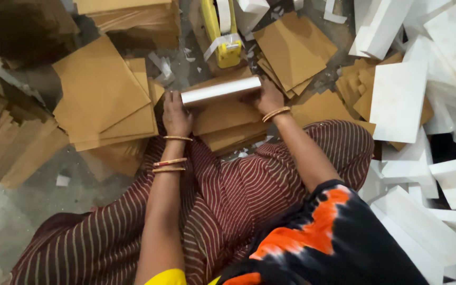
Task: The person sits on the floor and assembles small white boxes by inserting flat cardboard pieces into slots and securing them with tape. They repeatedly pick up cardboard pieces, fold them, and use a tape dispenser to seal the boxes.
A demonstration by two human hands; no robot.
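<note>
Floor [22,211]: grey concrete, littered with white scraps; I sit on it, striped maroon cloth over my knees.

White foam slabs [397,100]: a loose heap of thick rectangular pieces along my right side, some leaning, some flat, clear plastic film among them.

Brown cardboard sheets [101,89]: flat square cuts in fanned stacks to my left; another fan [291,47] lies beyond my right hand, and more sit partly under the foam.

Cardboard stack [225,124]: a low pile straight ahead between my knees, carrying the piece in hand.

White block [220,89]: long, narrow, smooth, pale, lying crosswise on top of that pile, its right end raised slightly; the far side is hidden.

Yellow tape dispenser [222,37]: just beyond the block, white tape across its mouth.

Left hand [176,115]: fingers closed over the block's left end, bangles at the wrist.

Right hand [269,97]: fingers curled round the block's right end, one bangle at the wrist.
</note>
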